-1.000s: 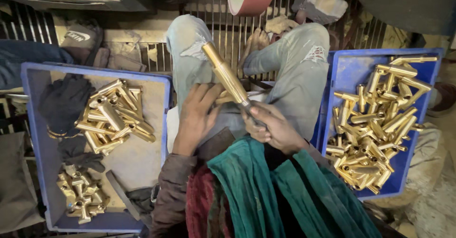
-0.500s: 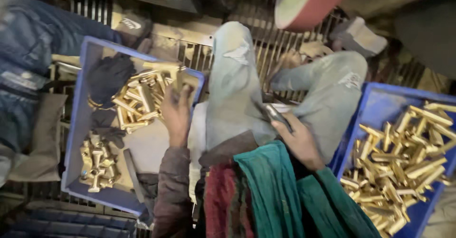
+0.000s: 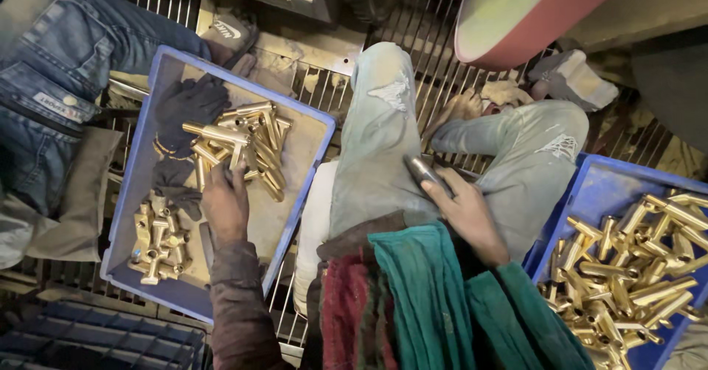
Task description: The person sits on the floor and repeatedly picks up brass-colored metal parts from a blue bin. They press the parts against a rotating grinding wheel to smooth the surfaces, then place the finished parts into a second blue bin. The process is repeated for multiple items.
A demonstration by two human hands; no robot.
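My left hand (image 3: 225,202) reaches into the blue tray (image 3: 144,169) on my left, fingers on a brass tube (image 3: 215,133) at the edge of a pile of brass tubes (image 3: 254,145). My right hand (image 3: 466,211) rests on my right thigh, closed around a dark metal tool (image 3: 424,171). A second blue tray (image 3: 601,193) on my right holds a heap of brass tubes (image 3: 638,256). Smaller brass fittings (image 3: 155,241) lie at the near end of the left tray, beside dark gloves (image 3: 184,108).
A large wheel with a red rim (image 3: 531,12) hangs above my knees. The floor is a metal grate (image 3: 435,16). Another person in blue jeans (image 3: 51,67) sits at the left. A dark plastic crate (image 3: 88,340) lies at the bottom left.
The long brass tube I held over my lap with both hands has gone into the left tray. My left hand moved left to the pile; my right hand stayed on my thigh.
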